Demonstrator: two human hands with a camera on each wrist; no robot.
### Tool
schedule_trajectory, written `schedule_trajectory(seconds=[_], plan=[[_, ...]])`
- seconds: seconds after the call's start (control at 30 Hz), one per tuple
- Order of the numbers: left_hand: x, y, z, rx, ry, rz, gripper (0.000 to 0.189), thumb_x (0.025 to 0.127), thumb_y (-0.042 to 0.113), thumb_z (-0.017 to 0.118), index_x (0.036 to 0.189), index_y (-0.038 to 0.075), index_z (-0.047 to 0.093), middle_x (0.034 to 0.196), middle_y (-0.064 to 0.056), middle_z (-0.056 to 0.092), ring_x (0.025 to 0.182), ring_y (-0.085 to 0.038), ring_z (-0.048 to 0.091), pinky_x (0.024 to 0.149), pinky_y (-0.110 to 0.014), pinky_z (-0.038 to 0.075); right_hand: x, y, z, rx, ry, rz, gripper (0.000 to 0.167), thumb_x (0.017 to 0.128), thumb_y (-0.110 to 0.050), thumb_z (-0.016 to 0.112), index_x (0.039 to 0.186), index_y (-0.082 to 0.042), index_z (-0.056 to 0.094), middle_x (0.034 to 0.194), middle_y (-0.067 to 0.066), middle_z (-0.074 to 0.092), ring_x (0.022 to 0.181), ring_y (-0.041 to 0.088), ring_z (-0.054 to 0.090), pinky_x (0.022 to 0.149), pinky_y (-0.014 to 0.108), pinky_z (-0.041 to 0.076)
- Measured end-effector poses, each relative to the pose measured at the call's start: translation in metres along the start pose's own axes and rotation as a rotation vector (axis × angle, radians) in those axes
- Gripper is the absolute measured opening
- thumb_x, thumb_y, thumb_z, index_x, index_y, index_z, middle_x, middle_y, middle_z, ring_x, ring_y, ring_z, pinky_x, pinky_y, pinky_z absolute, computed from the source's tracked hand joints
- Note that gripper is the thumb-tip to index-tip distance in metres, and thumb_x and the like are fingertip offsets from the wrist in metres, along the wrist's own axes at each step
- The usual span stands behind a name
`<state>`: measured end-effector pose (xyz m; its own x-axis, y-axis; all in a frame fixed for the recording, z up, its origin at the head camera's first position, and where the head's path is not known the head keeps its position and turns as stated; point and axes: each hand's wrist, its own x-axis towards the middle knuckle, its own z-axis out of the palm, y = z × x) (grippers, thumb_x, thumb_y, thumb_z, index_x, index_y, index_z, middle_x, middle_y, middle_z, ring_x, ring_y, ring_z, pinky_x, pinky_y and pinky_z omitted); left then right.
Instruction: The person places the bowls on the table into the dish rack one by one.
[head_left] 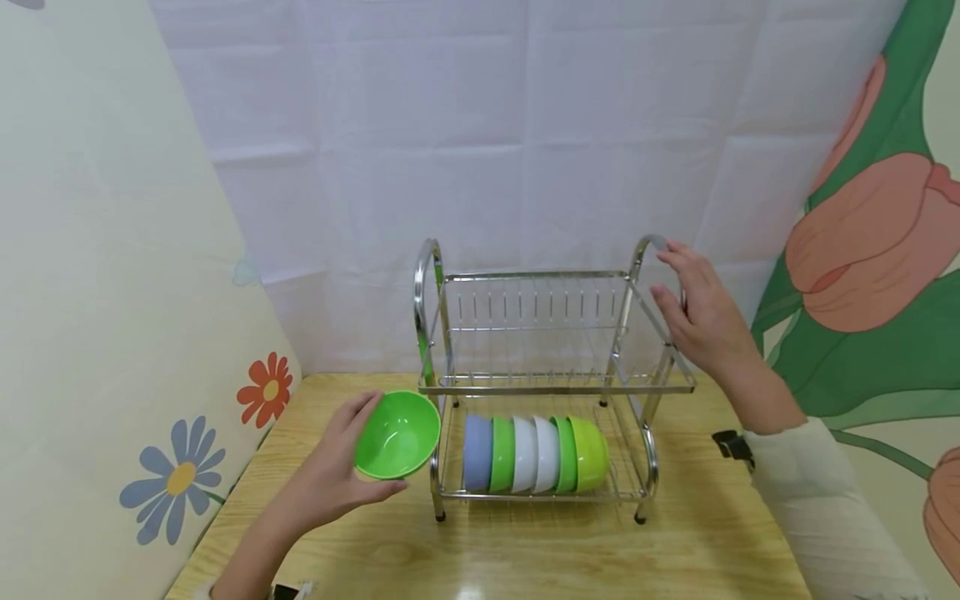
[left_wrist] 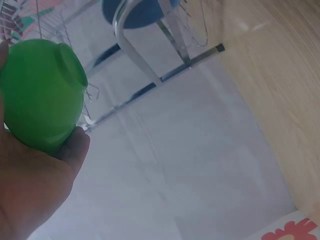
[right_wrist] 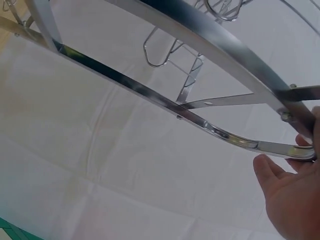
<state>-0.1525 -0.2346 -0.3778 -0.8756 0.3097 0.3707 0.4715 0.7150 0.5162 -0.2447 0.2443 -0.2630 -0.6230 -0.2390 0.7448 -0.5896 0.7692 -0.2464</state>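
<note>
A green bowl is held in my left hand, its hollow side facing the head camera. Thumb and fingers grip it from the left, beside the rack's left end. In the left wrist view the bowl's rounded outside faces the camera. My right hand holds the top right curved rail of a metal two-tier dish rack, thumb and fingers on either side of it. In the right wrist view, the curved rail runs into that hand. Several bowls stand on edge in a row on the lower tier.
The rack stands on a wooden table before a hanging white cloth. Its upper tier has wire slots. The lower row runs blue, green, white and yellow-green. Flower-printed panels rise at both sides.
</note>
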Motion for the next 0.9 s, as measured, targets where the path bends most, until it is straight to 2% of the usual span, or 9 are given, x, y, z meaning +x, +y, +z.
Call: schedule_trajectory(seconds=[0.07, 0.17, 0.2, 0.3, 0.4, 0.57, 0.63, 0.8, 0.9], plan=[[-0.001, 0.005, 0.003, -0.008, -0.01, 0.013, 0.111, 0.068, 0.046, 0.09, 0.156, 0.01, 0.031, 0.154, -0.009, 0.033, 0.128, -0.035, 0.05, 0.086, -0.042, 0.059, -0.001, -0.002, -0.002, 0.007, -0.014, 0.009, 0.051, 0.105, -0.025, 0.05, 0.148, 0.001, 0.04, 0.158, 0.025, 0.032, 0.132, 0.049, 0.04, 0.109, 0.068, 0.031], [-0.001, 0.013, 0.008, -0.018, -0.025, 0.027, 0.113, 0.067, 0.049, 0.09, 0.156, 0.012, 0.032, 0.154, -0.006, 0.033, 0.128, -0.032, 0.051, 0.085, -0.039, 0.059, -0.005, -0.012, -0.006, 0.007, -0.022, 0.029, 0.052, 0.106, -0.025, 0.049, 0.149, 0.001, 0.039, 0.16, 0.023, 0.029, 0.121, 0.048, 0.044, 0.104, 0.066, 0.034], [-0.001, 0.016, 0.009, -0.021, -0.032, 0.034, 0.113, 0.067, 0.05, 0.09, 0.156, 0.013, 0.031, 0.154, -0.005, 0.033, 0.128, -0.031, 0.051, 0.086, -0.039, 0.059, -0.008, -0.016, -0.007, 0.011, -0.013, 0.03, 0.052, 0.105, -0.024, 0.05, 0.149, 0.002, 0.04, 0.161, 0.023, 0.028, 0.119, 0.046, 0.044, 0.102, 0.064, 0.035], [0.001, 0.023, 0.014, -0.03, -0.05, 0.051, 0.115, 0.065, 0.053, 0.09, 0.157, 0.017, 0.03, 0.155, -0.002, 0.032, 0.13, -0.028, 0.05, 0.088, -0.039, 0.059, -0.019, -0.033, -0.01, 0.028, 0.049, 0.015, 0.049, 0.105, -0.023, 0.05, 0.146, 0.002, 0.044, 0.16, 0.02, 0.03, 0.127, 0.042, 0.042, 0.107, 0.061, 0.035], [0.005, 0.027, 0.019, -0.035, -0.064, 0.075, 0.118, 0.064, 0.058, 0.088, 0.158, 0.018, 0.029, 0.156, -0.001, 0.032, 0.134, -0.027, 0.048, 0.094, -0.042, 0.057, -0.031, -0.049, -0.008, 0.074, 0.17, -0.064, 0.049, 0.105, -0.031, 0.05, 0.139, 0.004, 0.052, 0.154, 0.021, 0.04, 0.145, 0.037, 0.033, 0.12, 0.047, 0.03], [0.01, 0.036, 0.027, -0.039, -0.08, 0.113, 0.121, 0.063, 0.064, 0.086, 0.159, 0.016, 0.028, 0.157, -0.001, 0.031, 0.139, -0.026, 0.043, 0.1, -0.045, 0.054, -0.048, -0.079, 0.003, 0.184, 0.349, -0.242, 0.059, 0.104, -0.042, 0.048, 0.124, 0.012, 0.058, 0.133, 0.031, 0.054, 0.137, 0.024, 0.047, 0.117, 0.022, 0.034], [0.012, 0.04, 0.03, -0.041, -0.085, 0.13, 0.122, 0.063, 0.063, 0.086, 0.159, 0.016, 0.028, 0.157, -0.002, 0.031, 0.14, -0.026, 0.043, 0.102, -0.046, 0.052, -0.055, -0.091, 0.007, 0.232, 0.4, -0.288, 0.058, 0.104, -0.039, 0.049, 0.117, 0.016, 0.059, 0.124, 0.034, 0.057, 0.133, 0.018, 0.05, 0.114, 0.022, 0.037], [0.018, 0.05, 0.038, -0.044, -0.092, 0.168, 0.122, 0.062, 0.054, 0.091, 0.159, 0.017, 0.027, 0.158, -0.002, 0.031, 0.143, -0.025, 0.041, 0.106, -0.047, 0.05, -0.074, -0.114, 0.022, 0.386, 0.509, -0.373, 0.047, 0.101, -0.026, 0.055, 0.101, 0.021, 0.058, 0.105, 0.032, 0.062, 0.119, 0.016, 0.058, 0.107, 0.023, 0.043], [0.02, 0.054, 0.043, -0.054, -0.095, 0.183, 0.123, 0.06, 0.049, 0.094, 0.159, 0.019, 0.027, 0.158, -0.002, 0.031, 0.143, -0.025, 0.04, 0.107, -0.048, 0.049, -0.086, -0.119, 0.035, 0.511, 0.513, -0.417, 0.036, 0.098, -0.014, 0.056, 0.097, 0.022, 0.058, 0.102, 0.028, 0.064, 0.113, 0.019, 0.061, 0.103, 0.025, 0.046]])
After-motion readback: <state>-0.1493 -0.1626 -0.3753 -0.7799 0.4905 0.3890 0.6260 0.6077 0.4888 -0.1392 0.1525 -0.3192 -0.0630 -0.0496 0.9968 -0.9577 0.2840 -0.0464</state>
